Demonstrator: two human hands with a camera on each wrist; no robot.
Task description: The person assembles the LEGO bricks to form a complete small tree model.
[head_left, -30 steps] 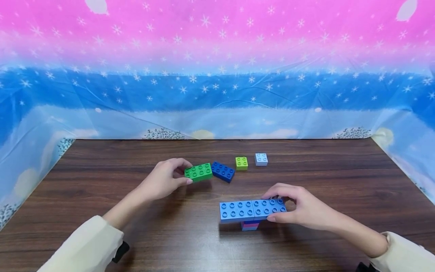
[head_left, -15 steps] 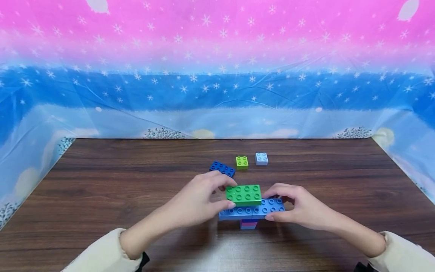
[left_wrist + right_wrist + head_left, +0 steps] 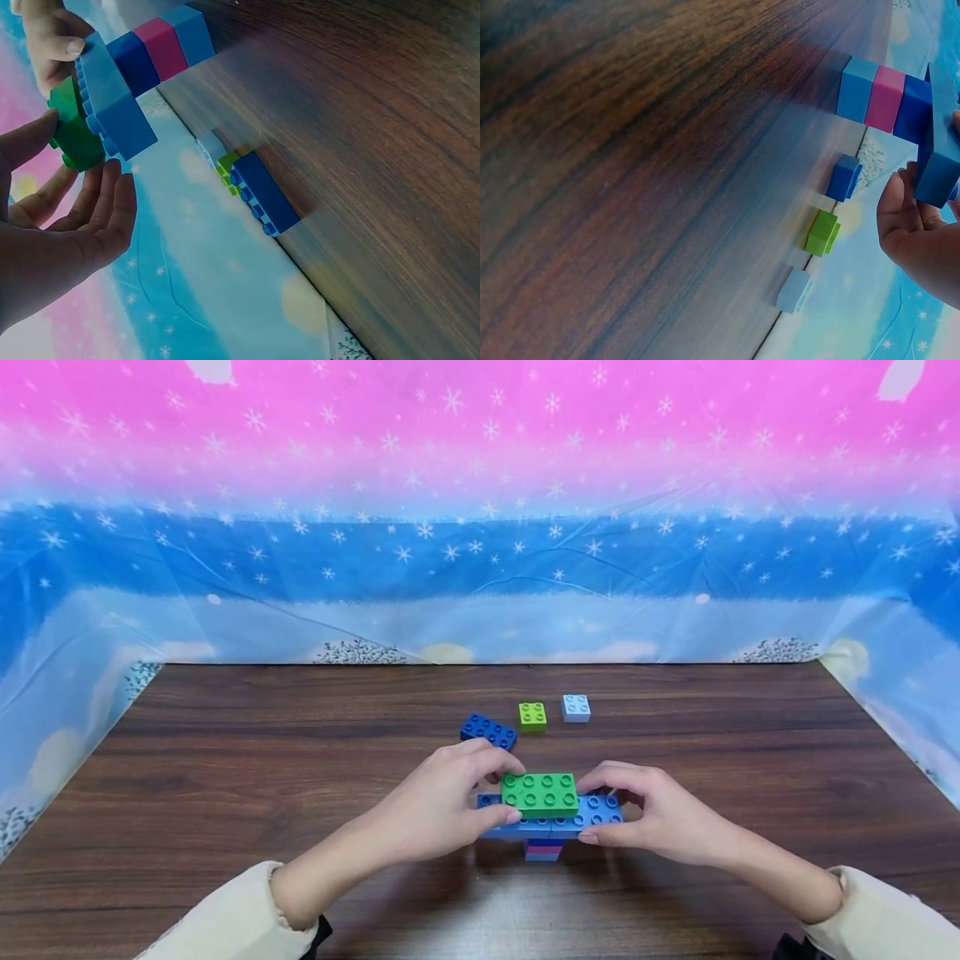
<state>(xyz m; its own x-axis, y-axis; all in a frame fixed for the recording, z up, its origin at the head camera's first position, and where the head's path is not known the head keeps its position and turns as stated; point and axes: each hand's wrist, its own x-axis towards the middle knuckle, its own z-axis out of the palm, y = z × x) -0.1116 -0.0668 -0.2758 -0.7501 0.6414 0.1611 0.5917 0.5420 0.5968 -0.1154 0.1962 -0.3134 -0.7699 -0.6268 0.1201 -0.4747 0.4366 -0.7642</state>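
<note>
My left hand (image 3: pixel 450 802) pinches a green toy building brick (image 3: pixel 538 797) between thumb and fingers. It lies across two mid-blue bricks (image 3: pixel 604 814) set end to end, covering part of their studs. In the left wrist view, the green brick (image 3: pixel 76 135) is against the blue studs at a slight angle; I cannot tell whether it is pressed fully on. Thumb and fingers of my right hand (image 3: pixel 660 814) grip the right end of the blue pair. Below, a narrow column of dark blue, pink (image 3: pixel 885 99) and lighter blue bricks stands on the table.
Behind my left hand lies a dark blue brick (image 3: pixel 487 730), partly hidden. Farther back are a small lime brick (image 3: pixel 532 717) and a small pale blue brick (image 3: pixel 576 708). The wooden table (image 3: pixel 225 743) ends at a patterned cloth (image 3: pixel 480 560) at the back and sides.
My left hand has carried the green brick right and nearer, from beside the dark blue brick onto the blue pair. My right hand keeps its grip, and the structure has shifted slightly left.
</note>
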